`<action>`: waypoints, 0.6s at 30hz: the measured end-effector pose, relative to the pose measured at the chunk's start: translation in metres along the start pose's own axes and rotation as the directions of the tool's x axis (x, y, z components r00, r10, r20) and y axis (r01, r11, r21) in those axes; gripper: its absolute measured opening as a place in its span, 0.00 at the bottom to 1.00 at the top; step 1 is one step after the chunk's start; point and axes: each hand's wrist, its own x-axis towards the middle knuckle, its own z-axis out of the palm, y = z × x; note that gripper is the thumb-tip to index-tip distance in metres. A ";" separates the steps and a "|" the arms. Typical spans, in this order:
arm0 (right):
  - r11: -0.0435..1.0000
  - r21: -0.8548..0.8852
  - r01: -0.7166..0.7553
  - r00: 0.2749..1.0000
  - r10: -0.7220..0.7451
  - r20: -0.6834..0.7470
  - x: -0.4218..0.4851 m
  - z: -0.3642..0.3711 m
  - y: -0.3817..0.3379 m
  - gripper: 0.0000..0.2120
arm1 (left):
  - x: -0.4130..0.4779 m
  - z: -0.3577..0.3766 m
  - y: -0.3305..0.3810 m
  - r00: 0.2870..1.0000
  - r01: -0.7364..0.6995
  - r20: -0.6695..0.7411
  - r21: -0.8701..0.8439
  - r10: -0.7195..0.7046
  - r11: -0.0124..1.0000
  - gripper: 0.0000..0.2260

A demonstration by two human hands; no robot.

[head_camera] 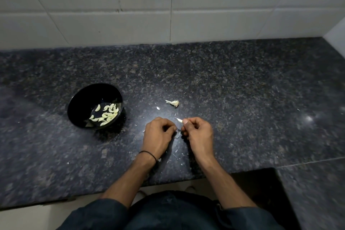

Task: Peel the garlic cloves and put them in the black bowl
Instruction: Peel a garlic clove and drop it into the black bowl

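A black bowl [78,104] stands on the dark granite counter [224,84] at the left, with several peeled pale cloves inside. To its right, my right hand [198,132] pinches a garlic clove [179,120] between thumb and fingers; the clove's pale tip sticks out to the left. My left hand [158,136] has its fingers curled and pinches a thin strip of papery skin [178,134] that hangs between the two hands. Both hands hover just above the counter, close together.
A bare garlic stem with root base [173,102] lies behind the hands. Small skin flakes [158,108] are scattered around. A tiled wall [168,5] rises behind the counter, and the counter's front edge [112,192] runs near my body.
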 end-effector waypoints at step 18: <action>0.986 -0.167 0.028 0.999 -0.032 -0.020 0.002 0.007 -0.008 0.09 | -0.010 -0.013 0.018 0.987 -0.147 -0.071 -0.041 0.144 0.988 0.05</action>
